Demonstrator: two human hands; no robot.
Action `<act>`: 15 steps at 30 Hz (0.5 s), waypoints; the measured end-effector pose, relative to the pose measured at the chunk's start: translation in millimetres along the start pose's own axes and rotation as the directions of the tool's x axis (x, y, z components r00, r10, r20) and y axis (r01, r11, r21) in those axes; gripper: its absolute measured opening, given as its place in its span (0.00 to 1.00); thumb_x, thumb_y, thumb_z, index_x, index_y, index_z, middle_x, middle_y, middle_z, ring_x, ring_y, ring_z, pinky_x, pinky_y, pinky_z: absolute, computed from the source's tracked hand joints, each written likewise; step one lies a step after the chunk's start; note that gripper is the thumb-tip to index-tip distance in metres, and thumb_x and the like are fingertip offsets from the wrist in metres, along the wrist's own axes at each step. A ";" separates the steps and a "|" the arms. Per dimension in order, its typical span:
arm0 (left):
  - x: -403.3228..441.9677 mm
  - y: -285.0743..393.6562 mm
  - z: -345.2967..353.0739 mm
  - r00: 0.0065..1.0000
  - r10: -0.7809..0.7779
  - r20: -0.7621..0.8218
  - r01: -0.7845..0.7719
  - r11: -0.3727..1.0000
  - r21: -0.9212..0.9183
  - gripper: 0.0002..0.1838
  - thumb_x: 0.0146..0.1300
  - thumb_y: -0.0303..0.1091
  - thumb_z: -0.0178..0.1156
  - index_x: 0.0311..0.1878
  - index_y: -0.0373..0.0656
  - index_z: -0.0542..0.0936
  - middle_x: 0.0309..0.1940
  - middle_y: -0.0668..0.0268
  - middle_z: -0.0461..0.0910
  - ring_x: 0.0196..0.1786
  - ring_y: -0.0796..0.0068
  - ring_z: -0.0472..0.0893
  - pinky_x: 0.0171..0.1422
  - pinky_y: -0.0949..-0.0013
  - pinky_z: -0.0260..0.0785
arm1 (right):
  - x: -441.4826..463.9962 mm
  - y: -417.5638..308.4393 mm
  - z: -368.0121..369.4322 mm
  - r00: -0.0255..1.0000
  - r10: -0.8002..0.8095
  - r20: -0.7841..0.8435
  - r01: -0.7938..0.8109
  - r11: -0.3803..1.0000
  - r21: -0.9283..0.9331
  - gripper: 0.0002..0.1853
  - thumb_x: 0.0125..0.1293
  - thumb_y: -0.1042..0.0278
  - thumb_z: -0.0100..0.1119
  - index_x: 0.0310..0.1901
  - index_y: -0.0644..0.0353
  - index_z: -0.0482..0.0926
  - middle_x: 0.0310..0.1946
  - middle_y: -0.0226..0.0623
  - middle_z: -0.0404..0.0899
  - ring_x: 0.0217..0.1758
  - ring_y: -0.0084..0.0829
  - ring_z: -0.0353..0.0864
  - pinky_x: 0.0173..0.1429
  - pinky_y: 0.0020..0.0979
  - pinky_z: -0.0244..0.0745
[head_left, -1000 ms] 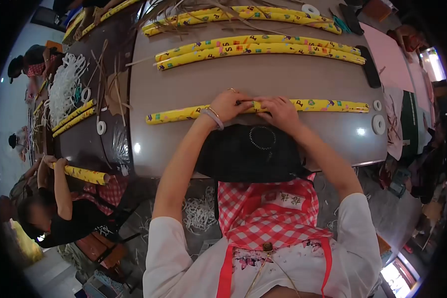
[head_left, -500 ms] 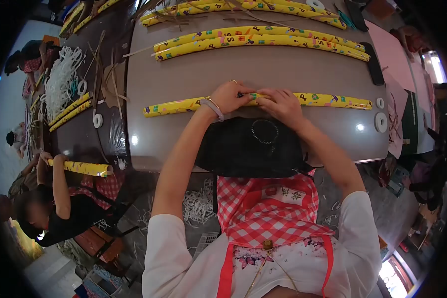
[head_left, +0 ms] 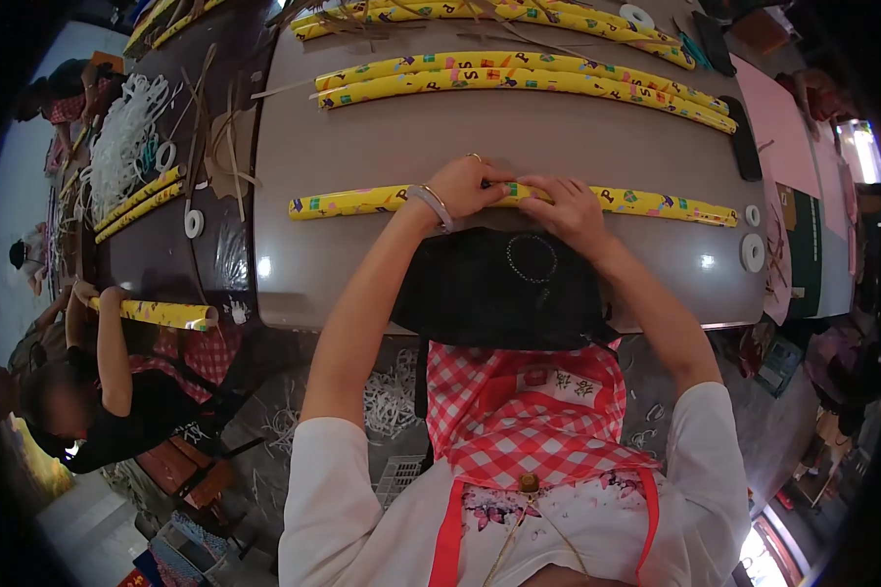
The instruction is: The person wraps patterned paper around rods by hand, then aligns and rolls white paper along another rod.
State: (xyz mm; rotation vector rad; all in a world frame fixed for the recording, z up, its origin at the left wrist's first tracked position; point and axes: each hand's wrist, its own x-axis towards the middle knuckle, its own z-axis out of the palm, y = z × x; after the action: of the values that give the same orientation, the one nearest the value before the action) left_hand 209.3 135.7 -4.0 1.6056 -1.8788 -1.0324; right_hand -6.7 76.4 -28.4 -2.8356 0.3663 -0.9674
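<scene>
The roll (head_left: 352,202) is lying crosswise on the table (head_left: 382,284), in front of the person, and the 2 hands are meeting near its middle. The left hand (head_left: 463,191) is holding it from above, its fingers bunching narrow around it. The right hand (head_left: 570,210) is resting just beside, its fingers sloping across the roll; I cannot tell whether they are gripping or only pressing. (A dark spot is showing by the left fingertips, too small to be making out.)

Trouble could be starting between those hands: if they are turning by unequal amounts, the roll could be twisting and its printed skin creasing. If the fingers are pushing down too hard, the middle could be flattening. The bracelet (head_left: 431,207) on the left wrist is sitting near the roll, so a loose edge could be catching on it.

Past the right end, the small tape (head_left: 747,215) and the big tape (head_left: 744,254) are lying near; the roll, sliding that way, could be knocking them toward the table's side. If the hold is slackening, the roll could be running away toward the back pair (head_left: 558,81).
</scene>
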 end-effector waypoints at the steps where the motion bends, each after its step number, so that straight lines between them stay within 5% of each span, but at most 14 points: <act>1: 0.5 0.2 0.2 1.000 -0.001 -0.001 0.001 1.000 -0.001 0.16 0.60 0.41 0.58 0.48 0.47 0.83 0.39 0.52 0.79 0.44 0.53 0.77 0.52 0.59 0.69 | -1.1 0.6 -0.3 1.000 -0.001 0.001 0.001 1.000 0.001 0.11 0.51 0.67 0.65 0.37 0.48 0.79 0.47 0.29 0.79 0.41 0.31 0.80 0.42 0.32 0.71; 13: -0.1 0.5 -0.5 1.000 0.015 -0.023 -0.015 1.000 0.007 0.16 0.60 0.39 0.58 0.49 0.46 0.82 0.38 0.52 0.79 0.42 0.52 0.78 0.50 0.60 0.70 | 0.0 -1.0 -0.7 0.999 0.028 0.026 -0.028 1.000 -0.003 0.10 0.53 0.66 0.63 0.39 0.45 0.81 0.46 0.29 0.79 0.44 0.31 0.80 0.45 0.32 0.72; 15: -0.6 2.3 -2.1 0.999 -0.026 0.020 0.026 0.999 0.023 0.15 0.63 0.37 0.57 0.51 0.44 0.82 0.45 0.55 0.78 0.45 0.58 0.78 0.51 0.63 0.70 | 1.1 -1.2 -1.2 0.999 0.040 0.034 -0.040 0.999 0.016 0.11 0.53 0.66 0.63 0.40 0.44 0.82 0.45 0.29 0.79 0.44 0.31 0.80 0.45 0.31 0.72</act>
State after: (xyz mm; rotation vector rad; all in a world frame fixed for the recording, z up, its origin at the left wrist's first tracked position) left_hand 209.6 135.9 -0.9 1.6424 -1.8943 -1.0449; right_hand -6.4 77.2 -26.6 -2.8143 0.4075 -0.9098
